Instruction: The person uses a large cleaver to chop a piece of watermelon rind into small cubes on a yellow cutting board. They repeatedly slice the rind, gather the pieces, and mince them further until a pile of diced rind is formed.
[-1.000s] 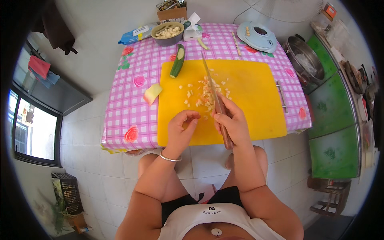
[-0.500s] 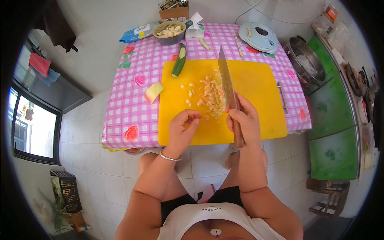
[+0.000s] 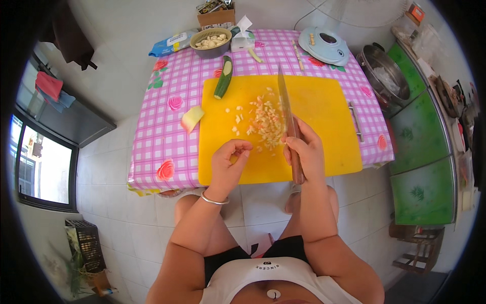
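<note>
My right hand (image 3: 307, 151) is wrapped round the brown wooden handle of a kitchen knife (image 3: 284, 96). Its blade points away from me, just right of a pile of small pale and pinkish chopped bits (image 3: 267, 119) on the yellow cutting board (image 3: 324, 116). Left of that pile, my left hand (image 3: 230, 161) hovers over the board's near edge with fingers loosely curled and thumb apart. No object shows in it. A partly peeled green cucumber (image 3: 223, 78) lies across the board's far left edge. At the left edge sits a pale green chunk of rind with a pinkish side (image 3: 192, 118).
A pink checked tablecloth (image 3: 152, 137) covers the table. Along the back are a blue packet (image 3: 169, 44), a basket of pale pieces (image 3: 211, 42), a tissue box (image 3: 243, 43) and a light blue appliance (image 3: 324, 45). A large metal pot (image 3: 383, 76) stands beyond the right edge.
The knife blade has turned to show a narrower face, and the right hand still grips it. The whole view has shifted slightly. The chopped bits look much the same.
</note>
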{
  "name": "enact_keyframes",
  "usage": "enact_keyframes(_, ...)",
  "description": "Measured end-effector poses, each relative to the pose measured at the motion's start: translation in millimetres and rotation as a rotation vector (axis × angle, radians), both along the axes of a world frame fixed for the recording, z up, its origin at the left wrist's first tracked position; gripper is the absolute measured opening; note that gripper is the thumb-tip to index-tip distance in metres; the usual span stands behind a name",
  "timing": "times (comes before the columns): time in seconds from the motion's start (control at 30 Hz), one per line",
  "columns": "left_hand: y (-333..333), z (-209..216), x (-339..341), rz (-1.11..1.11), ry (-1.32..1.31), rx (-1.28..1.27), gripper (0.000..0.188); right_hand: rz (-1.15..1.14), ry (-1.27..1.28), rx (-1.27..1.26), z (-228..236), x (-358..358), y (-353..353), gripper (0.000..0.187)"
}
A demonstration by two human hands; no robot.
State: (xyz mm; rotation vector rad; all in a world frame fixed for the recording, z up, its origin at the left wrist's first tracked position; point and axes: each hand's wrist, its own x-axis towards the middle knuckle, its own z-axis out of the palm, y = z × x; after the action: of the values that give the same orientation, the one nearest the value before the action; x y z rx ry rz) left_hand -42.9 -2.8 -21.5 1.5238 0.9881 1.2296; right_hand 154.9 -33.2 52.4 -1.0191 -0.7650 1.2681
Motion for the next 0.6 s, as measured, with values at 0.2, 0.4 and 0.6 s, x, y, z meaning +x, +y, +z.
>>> enact_keyframes(0.2, 0.1, 1.4, 0.6, -0.002, 0.011, -0.006, 0.015, 0.068, -0.022, -0.009, -2.4, 0.5, 1.9, 0.058)
enact_keyframes(0.4, -0.2, -1.2, -0.5, 0.000, -0.020, -0.017, 0.015, 0.106, 0.008, 0.011, 4.1, -5.5, -7.0, 0.059)
enact_keyframes(0.6, 0.7, -2.1, 0.2, -0.007, -0.022, -0.017, 0.016, 0.128, -0.013, -0.009, -2.8, -11.9, -3.3, 0.058)
